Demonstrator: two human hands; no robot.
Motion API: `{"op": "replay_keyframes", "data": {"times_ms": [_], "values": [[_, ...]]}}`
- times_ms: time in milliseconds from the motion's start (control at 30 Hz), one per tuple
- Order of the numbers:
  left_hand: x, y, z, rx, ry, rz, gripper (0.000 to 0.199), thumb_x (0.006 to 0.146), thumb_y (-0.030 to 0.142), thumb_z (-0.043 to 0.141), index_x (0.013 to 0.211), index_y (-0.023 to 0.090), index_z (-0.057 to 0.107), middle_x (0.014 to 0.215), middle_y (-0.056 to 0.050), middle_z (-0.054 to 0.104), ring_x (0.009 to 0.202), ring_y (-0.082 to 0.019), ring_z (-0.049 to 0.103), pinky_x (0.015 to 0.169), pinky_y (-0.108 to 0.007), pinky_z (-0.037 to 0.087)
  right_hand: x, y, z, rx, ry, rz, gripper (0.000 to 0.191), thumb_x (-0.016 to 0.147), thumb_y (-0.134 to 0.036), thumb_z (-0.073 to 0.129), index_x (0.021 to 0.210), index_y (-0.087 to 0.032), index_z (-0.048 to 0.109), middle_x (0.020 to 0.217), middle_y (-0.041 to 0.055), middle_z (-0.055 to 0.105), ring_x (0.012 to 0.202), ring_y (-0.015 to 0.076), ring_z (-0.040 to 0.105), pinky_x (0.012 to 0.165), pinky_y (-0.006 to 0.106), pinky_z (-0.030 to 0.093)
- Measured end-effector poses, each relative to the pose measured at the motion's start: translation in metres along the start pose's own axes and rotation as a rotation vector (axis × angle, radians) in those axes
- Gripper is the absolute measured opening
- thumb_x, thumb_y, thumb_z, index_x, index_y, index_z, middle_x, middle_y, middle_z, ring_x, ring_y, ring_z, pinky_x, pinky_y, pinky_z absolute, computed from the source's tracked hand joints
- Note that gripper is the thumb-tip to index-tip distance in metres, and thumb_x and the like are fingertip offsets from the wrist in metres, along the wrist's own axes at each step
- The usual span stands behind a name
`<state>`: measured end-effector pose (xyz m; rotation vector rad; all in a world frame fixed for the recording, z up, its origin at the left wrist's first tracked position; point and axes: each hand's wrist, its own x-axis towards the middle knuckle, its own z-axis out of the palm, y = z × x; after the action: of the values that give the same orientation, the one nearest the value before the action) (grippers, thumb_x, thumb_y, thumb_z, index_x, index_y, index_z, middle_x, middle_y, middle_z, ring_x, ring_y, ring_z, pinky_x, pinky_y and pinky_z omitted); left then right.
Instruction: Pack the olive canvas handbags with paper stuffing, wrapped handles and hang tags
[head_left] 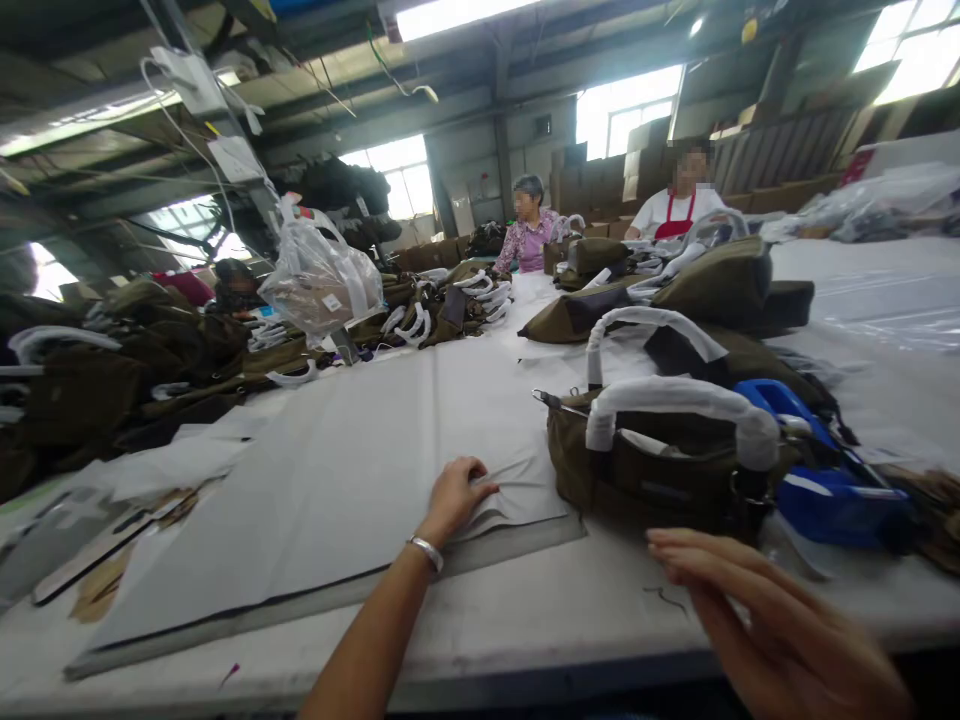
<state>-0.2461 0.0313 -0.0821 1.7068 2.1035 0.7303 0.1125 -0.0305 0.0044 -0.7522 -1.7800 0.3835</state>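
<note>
My left hand (455, 492), with a silver bracelet at the wrist, is curled at the right end of a stack of thin white sheets (337, 470). The sheets wrinkle beside its fingers, which look closed on an edge of the paper. A grey layer (517, 543) shows under the sheets. My right hand (757, 600) is raised near the table's front edge, fingers stretched out, holding nothing. Just beyond it stands an olive-green bag (660, 480) with its top open and its handles (679, 395) wrapped in white.
A blue plastic tool (832, 500) lies right of the bag. More olive bags (712, 285) are piled behind it and at the left (97, 390). A plastic bag (322, 275) hangs by a pole. Two people (529, 235) (679, 205) are across the table (495, 635).
</note>
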Motion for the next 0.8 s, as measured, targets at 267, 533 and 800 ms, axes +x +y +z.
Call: {"op": "replay_keyframes", "data": {"times_ms": [267,533,800], "values": [[-0.001,-0.007,-0.014,-0.217,0.023,-0.054,0.029,0.089,0.042,0.064,0.087,0.015,0.073,0.087,-0.006,0.075,0.085,-0.020,0.067,0.083,-0.035,0.051,-0.003,0.017,0.065,0.392,-0.331,0.721,0.037,0.085,-0.053,0.071,0.110,-0.028,0.079,0.116,0.0094,0.076,0.109,0.0310,0.072,0.100,0.045,0.057],[-0.086,0.023,-0.042,-0.426,0.018,-0.004,0.031,0.087,0.043,0.064,0.086,0.016,0.078,0.086,-0.006,0.075,0.084,-0.022,0.067,0.077,-0.029,0.051,0.043,0.023,0.128,1.031,-0.457,1.157,0.067,0.084,-0.076,0.058,0.112,-0.019,0.076,0.118,0.0134,0.075,0.115,0.0271,0.070,0.097,0.038,0.056],[-0.165,0.049,-0.030,-0.621,-0.515,0.209,0.040,0.089,0.060,0.063,0.100,0.027,0.082,0.094,-0.006,0.079,0.089,-0.021,0.074,0.084,-0.026,0.055,0.037,0.020,0.164,0.858,-0.737,1.361,0.031,0.064,-0.046,0.081,0.072,-0.017,0.075,0.076,0.0132,0.079,0.080,0.0337,0.076,0.081,0.044,0.060]]}}
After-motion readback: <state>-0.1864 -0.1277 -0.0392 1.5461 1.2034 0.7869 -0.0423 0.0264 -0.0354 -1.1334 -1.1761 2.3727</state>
